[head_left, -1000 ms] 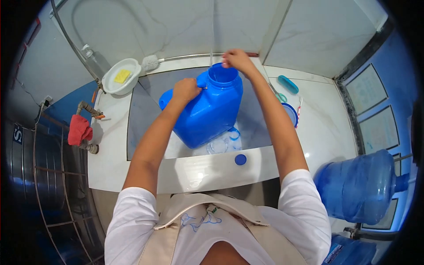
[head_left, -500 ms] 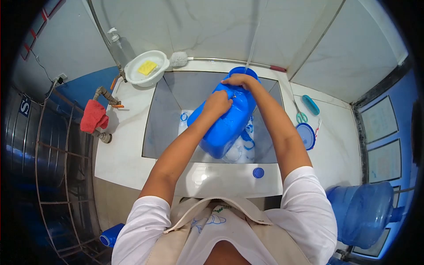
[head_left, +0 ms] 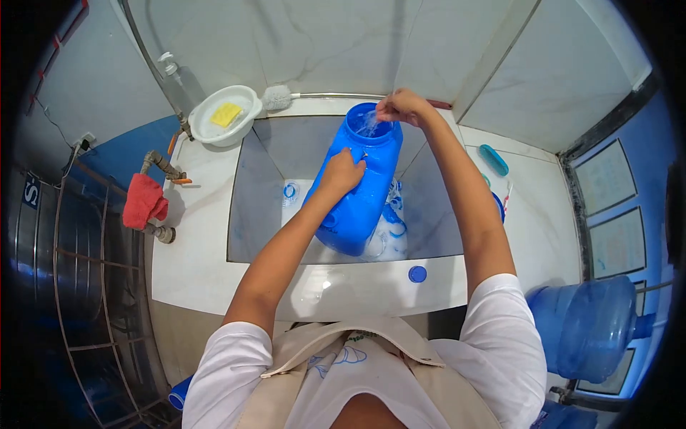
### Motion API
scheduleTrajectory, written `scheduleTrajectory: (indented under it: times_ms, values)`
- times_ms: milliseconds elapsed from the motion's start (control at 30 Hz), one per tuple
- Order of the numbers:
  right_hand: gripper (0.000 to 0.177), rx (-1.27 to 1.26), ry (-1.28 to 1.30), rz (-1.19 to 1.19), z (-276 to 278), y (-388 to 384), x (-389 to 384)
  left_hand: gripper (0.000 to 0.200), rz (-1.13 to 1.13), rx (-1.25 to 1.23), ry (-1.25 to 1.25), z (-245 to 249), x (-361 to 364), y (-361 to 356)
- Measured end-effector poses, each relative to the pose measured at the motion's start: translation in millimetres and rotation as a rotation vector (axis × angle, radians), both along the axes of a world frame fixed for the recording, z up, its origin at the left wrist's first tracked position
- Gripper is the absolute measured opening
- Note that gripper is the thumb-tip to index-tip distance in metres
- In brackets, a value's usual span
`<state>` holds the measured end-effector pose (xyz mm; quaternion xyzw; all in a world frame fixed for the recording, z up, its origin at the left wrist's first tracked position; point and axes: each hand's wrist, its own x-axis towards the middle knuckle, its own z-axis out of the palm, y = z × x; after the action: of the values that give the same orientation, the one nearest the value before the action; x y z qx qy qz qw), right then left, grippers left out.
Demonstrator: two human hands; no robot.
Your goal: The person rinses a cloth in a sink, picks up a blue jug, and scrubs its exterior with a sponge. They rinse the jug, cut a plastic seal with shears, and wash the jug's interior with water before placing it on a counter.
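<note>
A large blue plastic jug [head_left: 361, 207] leans over the grey sink [head_left: 250, 214], its wide round mouth uncovered and facing up and away. My left hand [head_left: 343, 171] is closed around the jug's handle. At the right rim of the mouth is my right hand [head_left: 404, 107], its fingers curled together and pointing down. Something clear and shiny, like splashing water, shows in the mouth beneath those fingertips; whether they hold anything is hidden. Under the jug, white suds [head_left: 389, 247] and blue pieces lie in the sink. A blue cap [head_left: 417, 274] rests on the front counter edge.
Back left stands a white basin [head_left: 227, 136] with a yellow sponge [head_left: 226, 114], beside a pump bottle [head_left: 179, 79]. A long-handled brush [head_left: 277, 98] lies along the back. A turquoise brush [head_left: 494, 160] lies right. A red cloth [head_left: 145, 201] hangs on the left pipe.
My right hand has left the jug's upper side and risen to the right of its mouth. The jug has turned more upright in view, exposing its mouth. My left hand keeps the handle.
</note>
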<state>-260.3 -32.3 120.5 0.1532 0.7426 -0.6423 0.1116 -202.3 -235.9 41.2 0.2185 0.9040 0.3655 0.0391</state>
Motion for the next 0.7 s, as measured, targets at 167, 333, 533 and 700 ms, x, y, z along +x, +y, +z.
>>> scheduleTrajectory:
  times_ms: [167,333,533,700]
  values:
    - [0.015,0.057,-0.045,0.001,18,0,2,0.041,-0.128,-0.123,-0.020,9,-4,-18]
    - [0.015,0.393,-0.049,0.136,32,-3,3,0.044,-0.005,-0.083,0.046,2,-13,6]
    - [0.013,-0.037,-0.087,0.015,33,-8,-5,0.045,-0.339,-0.267,0.127,20,-61,22]
    - [0.014,-0.175,0.007,0.020,29,-4,-5,0.055,-0.501,-0.130,0.328,1,-94,53]
